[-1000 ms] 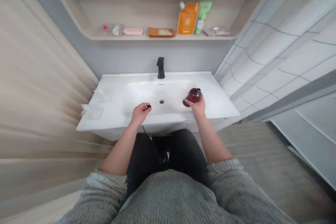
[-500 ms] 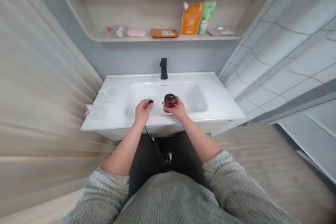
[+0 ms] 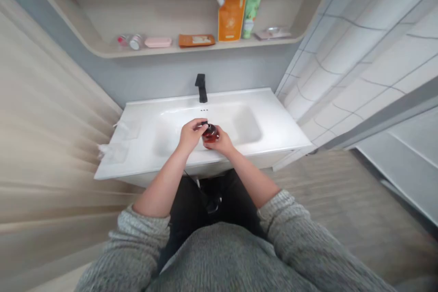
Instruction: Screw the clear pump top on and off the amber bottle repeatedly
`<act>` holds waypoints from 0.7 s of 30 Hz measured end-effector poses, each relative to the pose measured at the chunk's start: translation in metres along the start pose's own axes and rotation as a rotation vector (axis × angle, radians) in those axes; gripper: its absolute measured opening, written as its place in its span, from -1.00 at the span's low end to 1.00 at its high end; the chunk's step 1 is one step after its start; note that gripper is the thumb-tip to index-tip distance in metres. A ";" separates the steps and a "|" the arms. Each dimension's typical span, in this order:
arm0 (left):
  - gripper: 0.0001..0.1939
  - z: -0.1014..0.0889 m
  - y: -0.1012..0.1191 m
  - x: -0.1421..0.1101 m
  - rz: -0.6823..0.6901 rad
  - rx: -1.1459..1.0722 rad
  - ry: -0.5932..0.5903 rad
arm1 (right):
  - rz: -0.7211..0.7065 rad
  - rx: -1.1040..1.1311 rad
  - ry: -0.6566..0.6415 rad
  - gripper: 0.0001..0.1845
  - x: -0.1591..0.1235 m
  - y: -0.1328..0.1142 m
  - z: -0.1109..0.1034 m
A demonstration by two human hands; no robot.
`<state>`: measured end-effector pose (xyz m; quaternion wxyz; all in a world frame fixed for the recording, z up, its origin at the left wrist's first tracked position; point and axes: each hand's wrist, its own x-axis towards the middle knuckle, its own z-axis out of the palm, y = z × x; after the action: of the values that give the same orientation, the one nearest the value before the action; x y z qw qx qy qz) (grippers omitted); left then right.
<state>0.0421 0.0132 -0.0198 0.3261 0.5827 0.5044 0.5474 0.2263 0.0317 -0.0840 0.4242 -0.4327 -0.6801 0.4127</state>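
Amber bottle [image 3: 210, 134] clasped between left hand [image 3: 189, 136] and right hand [image 3: 221, 143] over white basin [image 3: 241, 124], open room rightward.

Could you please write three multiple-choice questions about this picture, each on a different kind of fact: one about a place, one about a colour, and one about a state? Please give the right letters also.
1. Where is the amber bottle?
A. On the shelf
B. Over the white sink basin
C. On the floor

2. What colour is the faucet?
A. White
B. Orange
C. Black

3. What is the right hand doing?
A. Hanging empty
B. Holding the bottle
C. Touching the faucet

Answers:
1. B, because the bottle shows in front of the basin, between the right hand and the left hand.
2. C, because the faucet stands out dark against the white sink and grey wall.
3. B, because its fingers close around the bottle's side.
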 end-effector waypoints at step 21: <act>-0.71 0.006 0.016 -0.011 0.210 0.235 -0.088 | -0.024 0.035 -0.003 -0.18 0.000 -0.001 0.000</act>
<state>0.0526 -0.0010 -0.0097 0.2185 0.6898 0.4864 0.4898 0.2255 0.0318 -0.0829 0.4356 -0.4165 -0.6785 0.4200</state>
